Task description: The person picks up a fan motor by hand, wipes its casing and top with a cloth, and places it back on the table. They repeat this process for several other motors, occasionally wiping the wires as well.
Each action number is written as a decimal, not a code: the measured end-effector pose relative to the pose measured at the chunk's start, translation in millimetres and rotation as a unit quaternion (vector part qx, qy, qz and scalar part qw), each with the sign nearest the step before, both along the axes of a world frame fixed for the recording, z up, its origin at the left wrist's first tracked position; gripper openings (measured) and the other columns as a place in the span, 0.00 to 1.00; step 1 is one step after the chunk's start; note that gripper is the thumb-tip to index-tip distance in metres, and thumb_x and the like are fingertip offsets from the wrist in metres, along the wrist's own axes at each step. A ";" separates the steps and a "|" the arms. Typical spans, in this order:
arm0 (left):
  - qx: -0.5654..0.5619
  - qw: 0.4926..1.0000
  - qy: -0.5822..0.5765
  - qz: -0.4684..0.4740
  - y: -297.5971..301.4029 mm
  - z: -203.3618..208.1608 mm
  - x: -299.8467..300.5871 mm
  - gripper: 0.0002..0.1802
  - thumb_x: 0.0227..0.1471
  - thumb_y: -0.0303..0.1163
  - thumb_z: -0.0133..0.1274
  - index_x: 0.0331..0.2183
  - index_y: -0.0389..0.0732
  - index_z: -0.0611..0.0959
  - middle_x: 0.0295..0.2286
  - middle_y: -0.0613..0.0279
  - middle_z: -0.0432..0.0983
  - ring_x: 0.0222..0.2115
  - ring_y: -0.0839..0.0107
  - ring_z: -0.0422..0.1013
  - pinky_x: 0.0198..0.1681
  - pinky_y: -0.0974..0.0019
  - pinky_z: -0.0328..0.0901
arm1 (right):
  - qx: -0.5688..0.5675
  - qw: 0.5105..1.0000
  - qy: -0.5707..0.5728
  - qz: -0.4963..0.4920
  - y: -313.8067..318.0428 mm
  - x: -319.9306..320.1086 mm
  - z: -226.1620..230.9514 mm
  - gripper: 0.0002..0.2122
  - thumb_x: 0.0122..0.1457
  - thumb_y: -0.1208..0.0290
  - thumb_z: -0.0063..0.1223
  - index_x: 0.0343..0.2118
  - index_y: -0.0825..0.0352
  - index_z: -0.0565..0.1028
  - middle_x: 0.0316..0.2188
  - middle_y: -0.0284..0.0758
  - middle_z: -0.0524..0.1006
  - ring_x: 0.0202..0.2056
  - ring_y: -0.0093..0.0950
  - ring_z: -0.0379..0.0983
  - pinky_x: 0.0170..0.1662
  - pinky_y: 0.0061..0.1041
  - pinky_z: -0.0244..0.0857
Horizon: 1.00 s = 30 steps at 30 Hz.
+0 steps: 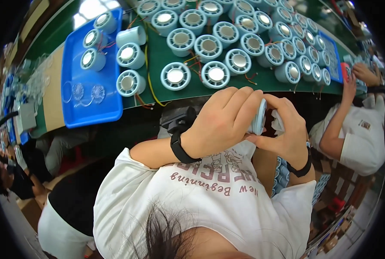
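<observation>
- Fingers (240,100) of our left hand (218,123) and right hand (289,134) pinch a pale-blue round plastic piece (257,118), centre of the frame.
- Pale-blue cylindrical plastic housings (175,77) crowd our green tabletop (157,54), upper frame.

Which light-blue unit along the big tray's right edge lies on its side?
The farthest unit of the three beside the blue tray: its plain side wall shows, while the two nearer units stand upright, each showing a silver disc.
</observation>
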<state>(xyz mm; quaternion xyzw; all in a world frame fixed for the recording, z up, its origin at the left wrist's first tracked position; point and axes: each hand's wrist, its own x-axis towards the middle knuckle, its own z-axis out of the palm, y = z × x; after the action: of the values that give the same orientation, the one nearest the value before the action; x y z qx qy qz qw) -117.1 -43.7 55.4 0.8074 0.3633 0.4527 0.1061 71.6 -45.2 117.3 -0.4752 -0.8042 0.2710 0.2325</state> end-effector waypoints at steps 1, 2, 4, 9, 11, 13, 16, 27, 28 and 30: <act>0.004 1.000 0.002 0.018 -5.8 2.0 -7.9 0.44 0.25 0.34 0.71 0.48 0.32 0.71 0.41 0.48 0.73 0.36 0.51 0.73 0.40 0.59 0.69 | 0.027 0.999 0.010 0.032 3.8 -8.4 2.5 0.32 0.35 0.61 0.72 0.44 0.71 0.72 0.34 0.39 0.74 0.33 0.31 0.71 0.36 0.26 0.67; 0.007 0.999 -0.028 0.035 -12.7 5.2 -15.5 0.42 0.29 0.33 0.69 0.48 0.31 0.70 0.40 0.47 0.73 0.36 0.51 0.73 0.40 0.59 0.69 | 0.054 0.996 0.021 0.062 6.9 -17.9 5.8 0.31 0.36 0.59 0.71 0.42 0.71 0.72 0.33 0.39 0.74 0.33 0.30 0.72 0.35 0.24 0.67; 0.014 0.994 -0.089 0.065 -25.2 10.1 -30.0 0.37 0.35 0.32 0.64 0.48 0.29 0.69 0.39 0.44 0.72 0.36 0.51 0.72 0.40 0.58 0.69 | 0.081 0.990 0.034 0.106 12.3 -37.7 11.6 0.31 0.36 0.57 0.70 0.41 0.71 0.71 0.31 0.38 0.73 0.33 0.28 0.72 0.35 0.22 0.67; 0.008 0.983 -0.153 0.105 -47.3 18.8 -63.3 0.40 0.34 0.32 0.67 0.48 0.29 0.68 0.40 0.42 0.73 0.39 0.47 0.73 0.42 0.56 0.69 | 0.094 0.977 0.034 0.191 15.9 -87.3 27.1 0.30 0.35 0.55 0.69 0.37 0.71 0.71 0.26 0.35 0.71 0.28 0.26 0.70 0.32 0.22 0.65; 0.015 0.978 -0.146 0.149 -53.5 19.8 -70.8 0.40 0.33 0.33 0.68 0.48 0.30 0.69 0.39 0.43 0.73 0.38 0.46 0.73 0.41 0.54 0.69 | 0.011 0.981 0.031 0.192 15.3 -101.0 31.6 0.30 0.36 0.54 0.68 0.37 0.71 0.70 0.24 0.34 0.70 0.26 0.26 0.69 0.31 0.22 0.65; 0.021 0.974 -0.144 0.173 -61.9 21.4 -80.0 0.40 0.32 0.34 0.69 0.47 0.30 0.69 0.39 0.43 0.73 0.38 0.46 0.73 0.41 0.53 0.69 | 0.060 0.973 0.022 0.224 20.3 -112.4 29.4 0.29 0.36 0.54 0.68 0.37 0.71 0.70 0.24 0.34 0.71 0.26 0.26 0.69 0.31 0.22 0.65; -0.201 0.954 -0.184 0.124 -70.9 31.7 -98.9 0.38 0.32 0.35 0.70 0.45 0.34 0.72 0.39 0.47 0.71 0.40 0.50 0.72 0.40 0.57 0.69 | 0.158 0.949 0.002 0.274 30.5 -122.4 32.5 0.29 0.37 0.53 0.67 0.37 0.71 0.70 0.24 0.35 0.71 0.25 0.26 0.69 0.31 0.22 0.65; -0.107 0.854 -0.303 0.408 -110.6 45.7 -200.9 0.36 0.34 0.37 0.72 0.46 0.36 0.76 0.40 0.61 0.67 0.41 0.72 0.64 0.45 0.70 0.60 | 0.091 0.969 -0.053 0.223 106.3 -175.2 45.7 0.21 0.47 0.62 0.63 0.41 0.71 0.72 0.29 0.39 0.76 0.31 0.33 0.72 0.38 0.28 0.66; -0.077 0.837 -0.297 0.453 -109.8 47.1 -226.0 0.36 0.35 0.38 0.72 0.47 0.36 0.76 0.40 0.60 0.68 0.40 0.74 0.64 0.44 0.71 0.61 | 0.093 0.967 -0.045 0.232 115.2 -179.5 37.6 0.21 0.47 0.62 0.63 0.41 0.71 0.72 0.29 0.39 0.76 0.31 0.33 0.72 0.38 0.28 0.66; -0.042 0.794 -0.283 0.536 -108.0 44.0 -281.1 0.37 0.36 0.39 0.72 0.47 0.35 0.76 0.41 0.59 0.70 0.38 0.75 0.66 0.42 0.72 0.62 | 0.246 0.915 -0.146 0.286 134.1 -186.5 9.8 0.23 0.46 0.62 0.65 0.42 0.70 0.73 0.32 0.40 0.76 0.35 0.37 0.71 0.42 0.31 0.64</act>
<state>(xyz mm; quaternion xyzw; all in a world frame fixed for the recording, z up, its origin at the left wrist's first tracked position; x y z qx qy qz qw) -398.2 -151.7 99.5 0.3140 0.7101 0.6299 -0.0218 -114.8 88.9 127.2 -0.1870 -0.9720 0.0471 0.1344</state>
